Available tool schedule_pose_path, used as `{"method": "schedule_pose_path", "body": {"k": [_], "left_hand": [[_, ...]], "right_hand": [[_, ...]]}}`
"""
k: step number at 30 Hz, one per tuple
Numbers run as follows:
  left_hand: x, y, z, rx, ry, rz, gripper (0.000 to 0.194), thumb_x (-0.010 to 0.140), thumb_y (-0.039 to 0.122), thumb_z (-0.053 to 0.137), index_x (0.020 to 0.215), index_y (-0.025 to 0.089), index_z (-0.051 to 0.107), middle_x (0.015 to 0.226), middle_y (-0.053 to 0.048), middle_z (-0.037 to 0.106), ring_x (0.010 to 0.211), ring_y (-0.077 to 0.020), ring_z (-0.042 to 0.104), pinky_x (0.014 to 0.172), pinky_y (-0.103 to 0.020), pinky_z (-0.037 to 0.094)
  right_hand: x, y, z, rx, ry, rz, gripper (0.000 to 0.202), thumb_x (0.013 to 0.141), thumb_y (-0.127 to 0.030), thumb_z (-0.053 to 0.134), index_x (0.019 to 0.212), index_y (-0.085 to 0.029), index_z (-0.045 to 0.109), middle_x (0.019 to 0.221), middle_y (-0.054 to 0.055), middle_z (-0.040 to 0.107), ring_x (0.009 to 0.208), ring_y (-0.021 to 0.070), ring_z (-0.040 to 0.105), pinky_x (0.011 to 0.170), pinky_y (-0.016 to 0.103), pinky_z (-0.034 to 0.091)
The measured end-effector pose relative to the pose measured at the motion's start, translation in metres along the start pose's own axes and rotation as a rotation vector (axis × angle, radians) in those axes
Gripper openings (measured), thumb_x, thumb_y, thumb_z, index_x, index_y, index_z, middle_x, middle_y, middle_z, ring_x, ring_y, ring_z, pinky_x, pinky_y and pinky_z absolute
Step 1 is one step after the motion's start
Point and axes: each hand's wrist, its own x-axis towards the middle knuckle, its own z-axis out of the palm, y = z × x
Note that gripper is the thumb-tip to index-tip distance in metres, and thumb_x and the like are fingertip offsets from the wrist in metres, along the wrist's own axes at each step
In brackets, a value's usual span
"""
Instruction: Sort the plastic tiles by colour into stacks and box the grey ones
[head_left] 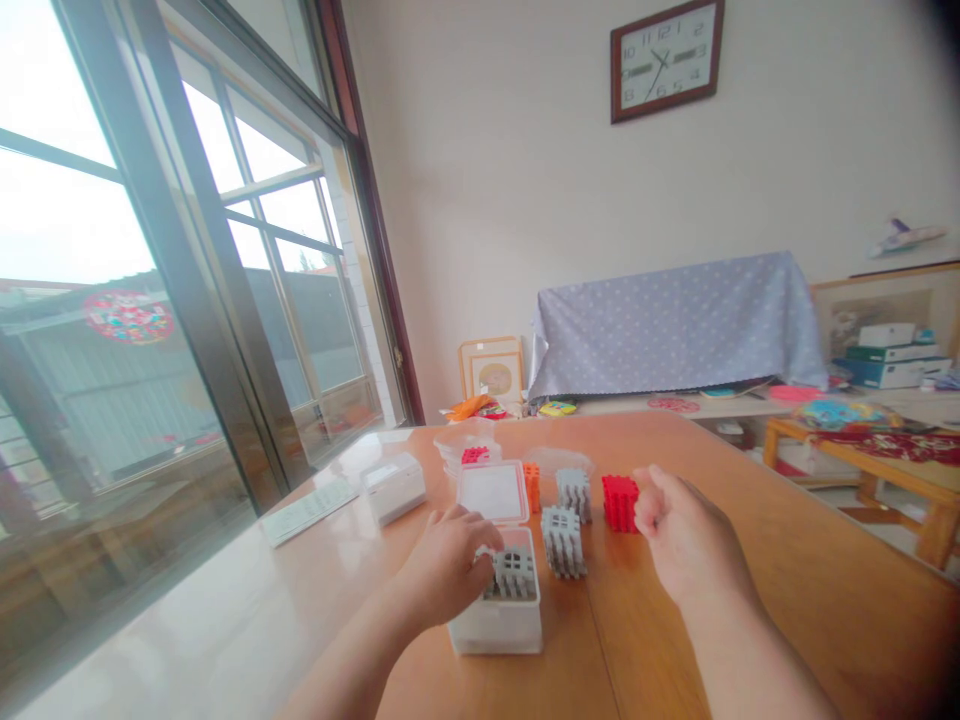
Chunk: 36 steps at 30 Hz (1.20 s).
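My left hand (450, 565) reaches over the near edge of a clear plastic box (496, 632), its thumb and fingers closed at the left end of a row of grey interlocking plastic pieces (514, 570) inside. My right hand (686, 535) has its fingers curled in at the right side of a stack of red interlocking plastic pieces (619, 503); its fingertips are partly hidden. Between the hands stand two more grey stacks, a nearer one (562, 543) and a farther one (574, 494). Behind the box, its whitish lid (492, 492) is tilted up.
Orange pieces (532, 487) stand beside the lid. Farther back is a clear container (469, 450) with red pieces. A white box (392, 488) and a pale keyboard-like panel (311, 510) lie at the left of the wooden table (660, 640), near the window.
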Motion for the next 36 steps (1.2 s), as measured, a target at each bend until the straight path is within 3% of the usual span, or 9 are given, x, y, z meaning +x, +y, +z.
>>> {"method": "schedule_pose_path", "body": {"k": [7,13,23,29,36], "left_hand": [[0.000,-0.002,0.001,-0.016,-0.059,-0.022,0.026,0.075,0.022,0.064,0.099,0.030,0.069,0.105,-0.002,0.072,0.109,-0.0290,0.057,0.095,-0.042,0.043],[0.004,-0.005,0.004,-0.069,-0.061,-0.023,0.022,0.073,0.023,0.067,0.094,0.029,0.070,0.100,0.000,0.073,0.104,-0.0271,0.058,0.093,-0.040,0.044],[0.010,-0.005,0.008,-0.089,-0.088,-0.003,0.010,0.078,0.030,0.071,0.088,0.027,0.072,0.096,0.000,0.074,0.100,-0.0253,0.059,0.089,-0.037,0.045],[0.017,-0.010,-0.001,-0.132,0.062,-0.001,0.013,0.086,0.024,0.060,0.092,0.027,0.071,0.093,0.000,0.074,0.093,-0.0227,0.062,0.085,-0.035,0.046],[0.058,0.002,-0.011,-0.224,0.121,0.120,0.020,0.084,0.021,0.061,0.102,0.023,0.069,0.106,-0.003,0.074,0.099,-0.0212,0.065,0.090,-0.034,0.050]], "right_hand": [[-0.002,-0.003,0.003,0.007,-0.003,-0.018,0.031,0.073,-0.044,0.078,0.067,-0.022,0.058,0.045,-0.006,0.046,0.045,0.0124,0.044,0.047,0.029,0.035],[0.001,0.001,-0.001,-0.001,0.000,0.012,0.026,0.076,-0.042,0.076,0.073,-0.019,0.065,0.045,-0.006,0.048,0.046,0.0108,0.041,0.048,0.027,0.033],[-0.001,-0.003,0.002,0.034,-0.005,0.016,0.030,0.071,-0.044,0.079,0.072,-0.019,0.061,0.046,-0.007,0.047,0.043,0.0104,0.041,0.044,0.027,0.031],[-0.001,-0.002,0.003,0.030,0.011,0.005,0.028,0.073,-0.041,0.078,0.069,-0.019,0.061,0.046,-0.006,0.048,0.045,0.0104,0.041,0.045,0.027,0.031],[-0.001,0.000,0.003,0.008,0.017,0.005,0.025,0.077,-0.041,0.075,0.074,-0.017,0.067,0.044,-0.006,0.047,0.045,0.0107,0.040,0.048,0.027,0.031]]}}
